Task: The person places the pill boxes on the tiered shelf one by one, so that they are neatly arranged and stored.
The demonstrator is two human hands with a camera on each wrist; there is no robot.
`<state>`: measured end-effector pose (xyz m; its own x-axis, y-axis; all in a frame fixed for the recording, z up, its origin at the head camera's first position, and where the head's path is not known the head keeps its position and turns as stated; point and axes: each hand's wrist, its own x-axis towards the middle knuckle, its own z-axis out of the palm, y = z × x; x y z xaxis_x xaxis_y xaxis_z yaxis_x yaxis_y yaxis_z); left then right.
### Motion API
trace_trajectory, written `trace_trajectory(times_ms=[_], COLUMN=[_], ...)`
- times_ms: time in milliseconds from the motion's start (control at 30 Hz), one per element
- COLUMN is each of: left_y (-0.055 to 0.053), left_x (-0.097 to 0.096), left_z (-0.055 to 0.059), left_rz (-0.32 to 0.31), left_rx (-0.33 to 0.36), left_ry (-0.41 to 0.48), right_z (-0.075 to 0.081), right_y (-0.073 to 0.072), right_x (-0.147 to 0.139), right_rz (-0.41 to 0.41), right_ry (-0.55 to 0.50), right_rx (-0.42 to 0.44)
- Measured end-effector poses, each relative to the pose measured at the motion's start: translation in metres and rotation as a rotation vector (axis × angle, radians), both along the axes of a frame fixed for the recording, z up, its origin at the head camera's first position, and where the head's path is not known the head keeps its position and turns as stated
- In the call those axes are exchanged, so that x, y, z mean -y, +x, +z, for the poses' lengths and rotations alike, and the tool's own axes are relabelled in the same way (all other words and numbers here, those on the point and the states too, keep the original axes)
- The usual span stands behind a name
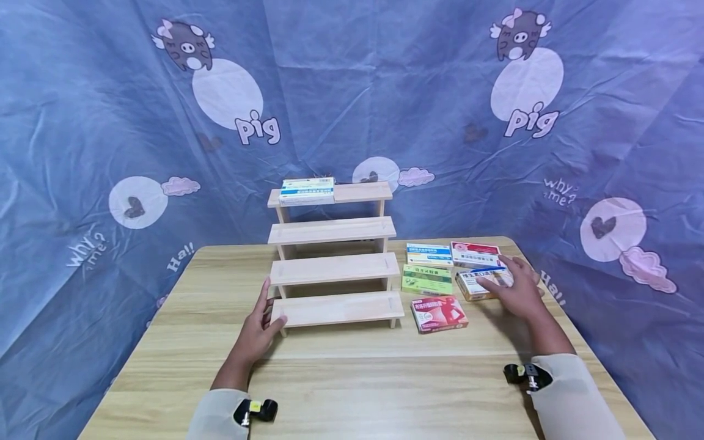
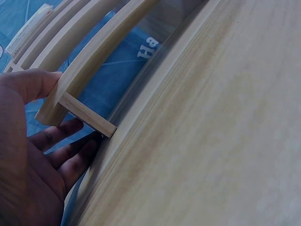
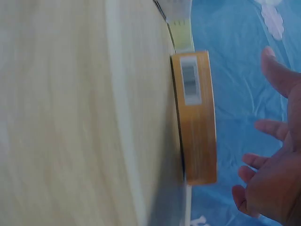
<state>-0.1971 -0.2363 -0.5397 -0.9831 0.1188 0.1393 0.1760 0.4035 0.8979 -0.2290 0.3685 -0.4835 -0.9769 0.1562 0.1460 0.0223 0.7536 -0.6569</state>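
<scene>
My left hand point(image 1: 255, 333) grips the left end of a stepped wooden display stand point(image 1: 338, 310). In the left wrist view its thumb lies on the lowest plank point(image 2: 106, 44), with the other fingers below and beside that end. Over on the right, my right hand point(image 1: 519, 293) hovers by a white-and-orange medicine box point(image 1: 477, 287), overlapping its right end in the head view. The right wrist view shows this hand's fingers spread, apart from the box's orange side point(image 3: 200, 141). Blue-and-white medicine packaging point(image 1: 306, 192) lies on the stand's top tier, toward the left.
Close to the white-and-orange box lie a green box point(image 1: 426, 280), a blue-and-white box point(image 1: 429, 254), a red-and-white box point(image 1: 475, 255) and a pink-red box point(image 1: 439, 314). They are right of the stand on the wooden table point(image 1: 352, 385). A blue printed cloth point(image 1: 341, 79) hangs behind.
</scene>
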Motion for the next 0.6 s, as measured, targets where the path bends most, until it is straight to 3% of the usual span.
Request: trace_trajectory(times_ms=[400,600], left_y=[0.000,0.000], left_x=[0.000,-0.001], left_z=[0.000,-0.001], left_rz=[0.003,-0.014], left_rx=[-0.003,-0.020], left_ry=[-0.016,-0.001], right_z=[-0.025,-0.032], right_y=[-0.002,0.000], right_x=[-0.032,-0.039], right_rz=[0.125,0.142], right_ry=[0.036,-0.070], right_rx=[-0.093,0.006])
